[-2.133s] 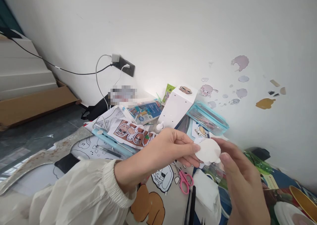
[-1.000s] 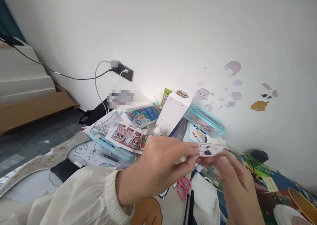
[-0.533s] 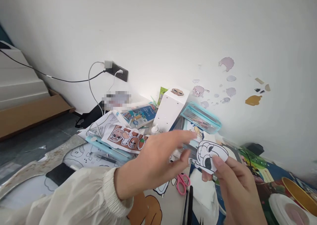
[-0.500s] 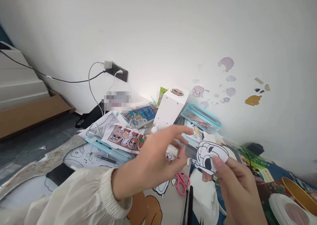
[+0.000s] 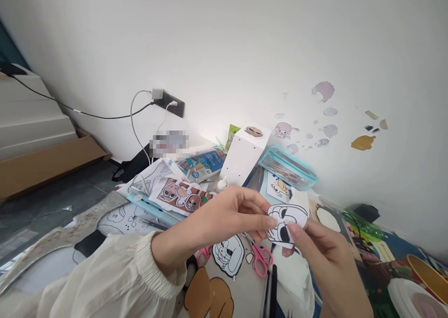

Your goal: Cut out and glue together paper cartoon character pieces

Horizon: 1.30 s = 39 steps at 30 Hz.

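Note:
Between my two hands is a black-and-white paper cutout (image 5: 287,215) printed with a cartoon face. My left hand (image 5: 241,213) pinches its left edge between thumb and fingers. From the right, my right hand (image 5: 325,257) grips it with the thumb on the front and the fingers behind. Below the hands a similar cartoon cutout (image 5: 228,256) lies on the grey surface, beside pink-handled scissors (image 5: 262,259). A brown cutout (image 5: 206,294) lies closer to me. Black tweezers (image 5: 273,290) rest near white tissue (image 5: 294,280).
A white box (image 5: 241,155) stands against the wall, with a clear blue-edged pencil case (image 5: 289,166) to its right. On the left are a light-blue paper trimmer (image 5: 154,208) and a printed cartoon strip (image 5: 182,196). A round white-lidded container (image 5: 416,299) sits at lower right.
My left hand has moved right and closed its fingers on the cutout's left edge. My right hand, still holding the cutout, has shifted slightly left. The view has shifted a little.

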Each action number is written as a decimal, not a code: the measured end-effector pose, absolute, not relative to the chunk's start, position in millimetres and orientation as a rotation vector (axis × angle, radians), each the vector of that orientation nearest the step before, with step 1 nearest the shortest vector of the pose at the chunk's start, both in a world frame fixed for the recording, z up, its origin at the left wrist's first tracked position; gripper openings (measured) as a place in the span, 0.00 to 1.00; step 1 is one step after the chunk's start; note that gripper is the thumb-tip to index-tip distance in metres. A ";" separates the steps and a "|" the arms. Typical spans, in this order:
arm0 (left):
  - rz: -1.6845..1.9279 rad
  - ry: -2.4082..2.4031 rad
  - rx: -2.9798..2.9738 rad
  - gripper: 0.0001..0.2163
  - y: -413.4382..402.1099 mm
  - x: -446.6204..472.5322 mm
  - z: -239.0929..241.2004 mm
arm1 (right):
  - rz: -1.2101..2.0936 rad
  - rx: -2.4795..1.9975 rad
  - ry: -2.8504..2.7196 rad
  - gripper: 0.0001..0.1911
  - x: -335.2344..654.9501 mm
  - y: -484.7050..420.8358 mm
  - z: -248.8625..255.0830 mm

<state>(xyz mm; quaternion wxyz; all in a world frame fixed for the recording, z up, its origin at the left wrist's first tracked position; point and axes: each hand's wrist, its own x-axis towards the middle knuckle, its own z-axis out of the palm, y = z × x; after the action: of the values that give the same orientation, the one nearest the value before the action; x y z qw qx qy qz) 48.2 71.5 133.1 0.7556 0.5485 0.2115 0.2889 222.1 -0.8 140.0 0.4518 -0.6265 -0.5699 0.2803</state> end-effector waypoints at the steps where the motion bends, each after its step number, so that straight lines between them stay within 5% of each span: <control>1: 0.631 0.468 1.195 0.12 71.2 48.3 133.2 | 0.678 -1.555 -1.429 0.22 224.1 0.8 139.7; 39: 1.027 0.640 1.266 0.05 58.0 60.1 131.5 | 0.459 -1.618 -1.189 0.17 205.9 -7.4 138.9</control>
<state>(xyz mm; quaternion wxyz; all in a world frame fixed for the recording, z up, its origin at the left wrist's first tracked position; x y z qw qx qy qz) 60.1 58.0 131.5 0.6403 0.5553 0.2808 0.4504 205.9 -7.4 138.9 0.5152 -0.6733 -0.4948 0.1909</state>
